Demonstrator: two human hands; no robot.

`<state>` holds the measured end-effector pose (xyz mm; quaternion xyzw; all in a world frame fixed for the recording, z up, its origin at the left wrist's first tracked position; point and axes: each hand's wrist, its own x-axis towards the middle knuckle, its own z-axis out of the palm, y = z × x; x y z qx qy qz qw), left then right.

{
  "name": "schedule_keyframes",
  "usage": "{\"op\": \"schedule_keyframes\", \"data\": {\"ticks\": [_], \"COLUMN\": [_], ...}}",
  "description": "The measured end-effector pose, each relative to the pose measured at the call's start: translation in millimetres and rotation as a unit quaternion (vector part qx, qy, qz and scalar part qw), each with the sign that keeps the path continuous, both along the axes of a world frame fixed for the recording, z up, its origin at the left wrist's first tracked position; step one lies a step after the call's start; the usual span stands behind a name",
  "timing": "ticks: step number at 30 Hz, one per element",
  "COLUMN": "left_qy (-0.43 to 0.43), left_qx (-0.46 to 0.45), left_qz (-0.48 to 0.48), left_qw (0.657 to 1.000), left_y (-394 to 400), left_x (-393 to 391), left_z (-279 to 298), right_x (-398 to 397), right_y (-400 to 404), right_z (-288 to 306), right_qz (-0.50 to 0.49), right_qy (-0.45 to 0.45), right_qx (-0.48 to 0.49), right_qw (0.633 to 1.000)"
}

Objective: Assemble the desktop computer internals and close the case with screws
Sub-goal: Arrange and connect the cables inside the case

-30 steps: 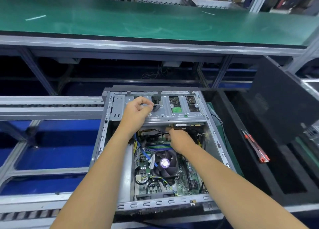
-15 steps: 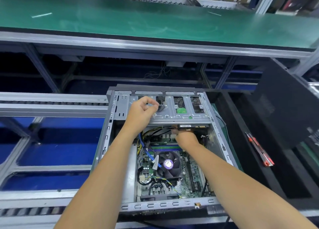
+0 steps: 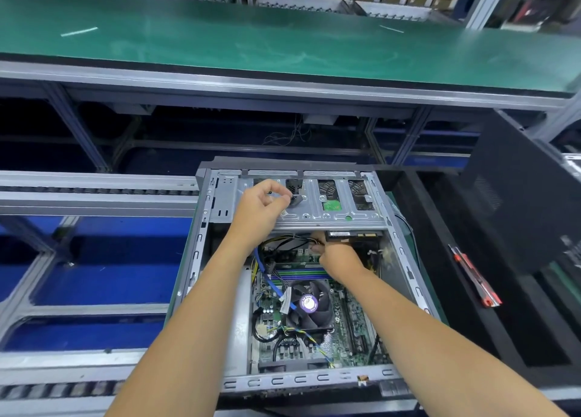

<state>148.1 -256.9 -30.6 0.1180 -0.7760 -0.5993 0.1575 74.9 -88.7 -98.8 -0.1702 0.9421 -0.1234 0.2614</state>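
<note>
the right hand (image 3: 338, 254) has crept further under the drive cage (image 3: 327, 209), pinching cables (image 3: 290, 239); the left hand (image 3: 261, 204) still grips a connector atop it, inside the open case (image 3: 201, 247). a forced plug could bend pins

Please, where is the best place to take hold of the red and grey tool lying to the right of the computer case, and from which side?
Probably across the middle of the red and grey tool, from above. It lies flat on the black tray, long and narrow, with open space on both sides and neither hand near it.
</note>
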Motion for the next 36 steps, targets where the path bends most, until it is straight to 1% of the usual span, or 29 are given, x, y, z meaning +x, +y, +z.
{"op": "schedule_keyframes", "data": {"ticks": [2,5,7,9,10,12,15,17,20,22,24,27,29,31,36], "left_qy": [-0.001,-0.005,-0.005,-0.006,-0.006,-0.005,-0.003,-0.005,-0.003,-0.003,-0.002,0.0,-0.001,-0.002,-0.003], "left_qx": [-0.001,-0.001,-0.004,-0.005,-0.005,-0.004,-0.005,-0.011,-0.012,-0.014,-0.013,-0.015,-0.014,-0.014,-0.006], "left_qz": [0.002,0.005,0.007,0.008,0.007,0.007,0.005,0.006,0.006,0.005,0.004,0.003,0.005,0.005,-0.003], "left_qw": [1.0,1.0,1.0,1.0,1.0,1.0,1.0,1.0,1.0,1.0,1.0,1.0,1.0,1.0,1.0], "left_y": [-0.6,-0.8,-1.0,-0.9,-0.8,-0.4,0.2,0.1,0.3,0.6,1.0,0.9,1.6,1.6,-0.1], "left_x": [0.4,0.5,0.5,0.4,0.5,0.8,1.3,1.6,1.2,1.7,1.7,2.3,2.3,2.6,1.2], "left_z": [-0.4,-0.4,-0.3,0.0,0.0,0.4,1.2,1.5,1.3,1.0,0.9,0.9,1.2,1.0,-0.2], "right_x": [-2.1,-5.6,-5.6,-5.9,-6.7,-8.3,-9.0,-8.7,-10.0,-9.9,-10.7,-11.3,-8.3,-7.0,-8.2], "right_y": [-0.2,2.1,6.5,5.8,3.7,1.9,3.4,3.2,-0.6,-3.3,-5.1,-7.1,-8.4,-8.4,-1.7], "right_z": [-1.5,-3.9,-5.9,-4.7,-3.5,-0.8,-0.9,-2.3,0.9,2.4,2.6,3.2,2.7,0.6,-0.7], "right_qz": [0.011,-0.008,-0.002,0.028,0.046,0.044,0.02,0.012,0.015,0.026,0.037,0.0,-0.015,0.01,0.015], "right_qy": [-0.005,-0.01,0.008,0.016,0.013,-0.006,-0.014,-0.002,-0.027,-0.03,-0.028,-0.059,-0.044,-0.013,-0.018], "right_qx": [0.022,0.003,-0.004,0.019,0.048,0.1,0.076,0.058,0.111,0.124,0.12,0.131,0.13,0.119,0.076], "right_qw": [1.0,1.0,1.0,0.999,0.998,0.994,0.997,0.998,0.993,0.992,0.992,0.99,0.99,0.993,0.997]}}
